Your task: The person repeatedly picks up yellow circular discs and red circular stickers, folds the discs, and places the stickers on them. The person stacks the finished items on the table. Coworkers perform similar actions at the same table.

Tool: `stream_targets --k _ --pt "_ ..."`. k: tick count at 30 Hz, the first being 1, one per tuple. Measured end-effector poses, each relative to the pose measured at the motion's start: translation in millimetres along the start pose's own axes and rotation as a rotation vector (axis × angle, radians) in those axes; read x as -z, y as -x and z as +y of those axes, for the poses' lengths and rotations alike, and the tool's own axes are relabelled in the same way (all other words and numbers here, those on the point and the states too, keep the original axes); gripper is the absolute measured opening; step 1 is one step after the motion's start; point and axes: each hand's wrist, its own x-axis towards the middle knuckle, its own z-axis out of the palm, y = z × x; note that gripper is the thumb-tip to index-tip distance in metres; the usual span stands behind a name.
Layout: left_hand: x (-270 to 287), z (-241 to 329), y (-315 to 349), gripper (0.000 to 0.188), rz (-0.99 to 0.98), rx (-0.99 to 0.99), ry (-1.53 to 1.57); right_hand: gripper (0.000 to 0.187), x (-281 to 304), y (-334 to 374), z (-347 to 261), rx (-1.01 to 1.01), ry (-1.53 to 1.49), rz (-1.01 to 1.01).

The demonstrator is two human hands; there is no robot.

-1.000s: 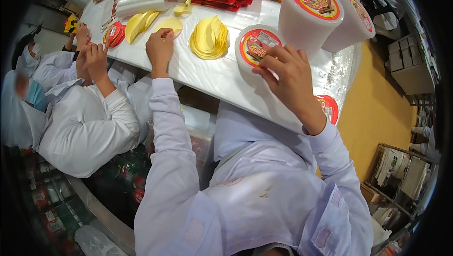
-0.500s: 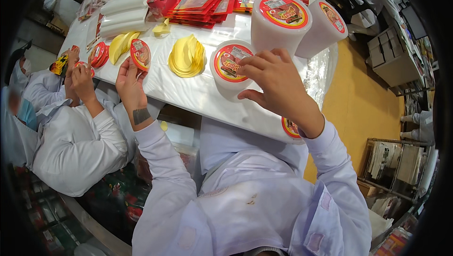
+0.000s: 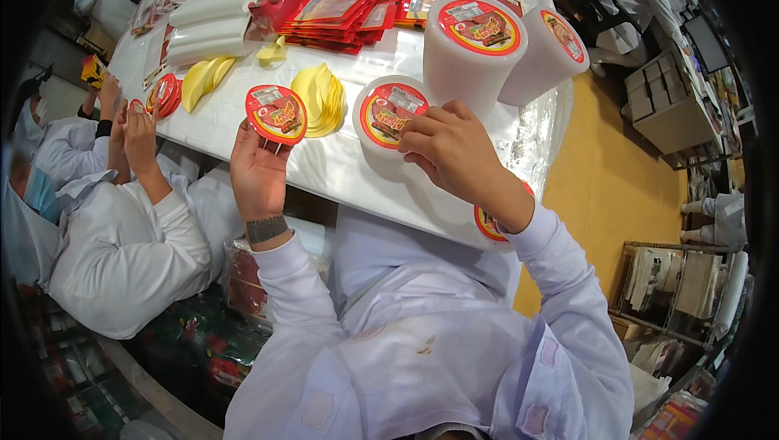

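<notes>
Hands at a white-covered table: the left hand pinches a round red label by its lower edge, thumb and fingers closed on it, holding it upright just above the table's near edge. At three o'clock from it, the right hand rests curled, fingertips pressed on the right rim of a label stack, a low white roll topped with the same red disc. Between the two hands lies a fan of yellow backing discs, just beside the held label. At twelve o'clock from the right hand stand two taller white rolls, touching each other and close to the table's far right corner. Red pouches are heaped at the far side. Another red label hangs at the near edge under the right wrist. At nine o'clock, a co-worker's hands are raised near more red and yellow discs. Bare tabletop shows between the near edge and the label stack; a yellow floor opens at three o'clock, beyond the table's right end.
</notes>
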Motion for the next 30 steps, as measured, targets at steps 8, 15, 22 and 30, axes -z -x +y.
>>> stream_targets --k 8,15,22,30 --pt "-7.1 -4.4 12.7 0.036 0.063 -0.13 -0.047 0.022 73.5 -15.5 -13.7 0.024 -0.048 0.505" --pt "-20.7 -5.9 20.8 0.033 0.049 -0.134 -0.034 0.023 96.5 -10.8 46.7 -0.231 0.247 0.242" --pt "-60.6 -1.4 51.4 0.03 -0.083 -0.028 -0.064 0.044 90.5 -11.1 26.8 -0.16 0.325 0.344" --pt "-82.5 -14.0 71.6 0.024 -0.378 0.448 0.074 0.028 77.8 -22.2 -35.4 0.224 -0.044 0.313"
